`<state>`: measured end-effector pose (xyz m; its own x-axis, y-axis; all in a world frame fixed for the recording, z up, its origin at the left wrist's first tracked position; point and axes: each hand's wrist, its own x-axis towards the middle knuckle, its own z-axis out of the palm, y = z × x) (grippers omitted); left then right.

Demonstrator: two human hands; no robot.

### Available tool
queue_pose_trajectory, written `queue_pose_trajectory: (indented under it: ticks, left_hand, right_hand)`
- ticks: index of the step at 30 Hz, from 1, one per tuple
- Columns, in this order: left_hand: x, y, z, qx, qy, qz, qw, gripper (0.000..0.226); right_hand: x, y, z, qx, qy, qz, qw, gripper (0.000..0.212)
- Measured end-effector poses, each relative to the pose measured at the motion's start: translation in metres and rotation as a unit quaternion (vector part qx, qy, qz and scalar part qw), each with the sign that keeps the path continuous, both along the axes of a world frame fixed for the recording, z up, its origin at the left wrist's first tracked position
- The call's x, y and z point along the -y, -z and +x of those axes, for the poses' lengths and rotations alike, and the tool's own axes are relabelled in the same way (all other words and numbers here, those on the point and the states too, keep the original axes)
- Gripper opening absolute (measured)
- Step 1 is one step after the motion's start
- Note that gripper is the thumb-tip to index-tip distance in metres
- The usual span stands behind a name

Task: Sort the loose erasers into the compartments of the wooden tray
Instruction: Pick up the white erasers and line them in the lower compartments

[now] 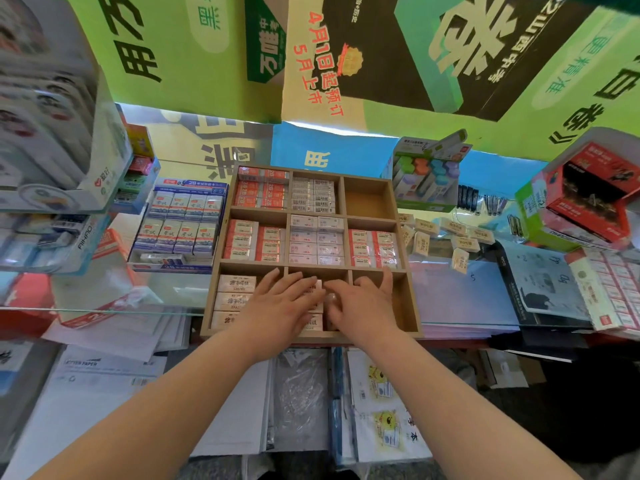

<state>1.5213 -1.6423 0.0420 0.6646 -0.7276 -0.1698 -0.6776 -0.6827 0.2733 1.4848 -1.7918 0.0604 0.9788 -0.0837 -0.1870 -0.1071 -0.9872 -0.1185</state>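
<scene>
Fingers [298, 284] of the left hand [278, 306] lie straight and slightly apart, flat on the cream erasers [313, 323] in the near-middle compartment of the wooden tray [215, 271]. The right hand [362, 303] meets it there, its fingers [337, 289] bent down over the same row; whether they pinch anything cannot be told. Judged step: squaring a freshly laid row. The near-right compartment [401, 306] shows bare board. The loose erasers [450, 237], matt cream blocks in printed paper sleeves, lie scattered just right of the tray. Next move probably calls for a rightward reach and a pinch on one block.
</scene>
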Motion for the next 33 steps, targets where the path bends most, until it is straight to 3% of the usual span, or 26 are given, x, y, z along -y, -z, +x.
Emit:
queue_pose_trajectory:
  ticks: [3,9,12,24,33]
  left_hand:
    - [-0.001,0.003,0.001,-0.013,-0.002,-0.01,1.0,0.044]
    - [-0.003,0.006,0.001,-0.016,-0.002,-0.035,0.999,0.043]
    - [-0.004,0.007,0.001,-0.014,-0.007,-0.039,0.999,0.043]
    - [0.0,0.004,-0.002,0.014,0.029,-0.012,0.999,0.043]
    - [-0.001,0.004,-0.003,-0.015,0.013,-0.031,0.999,0.043]
  right_hand:
    - [-0.001,0.002,0.0,0.017,0.016,0.002,1.0,0.029]
    - [0.009,0.001,0.01,-0.033,-0.074,-0.073,0.994,0.016]
    - [0.012,0.002,0.011,-0.062,-0.118,-0.104,0.986,0.022]
    - [0.009,0.002,0.013,-0.056,-0.071,-0.043,0.995,0.017]
    - [0.009,-0.004,0.013,-0.118,-0.096,-0.053,0.987,0.037]
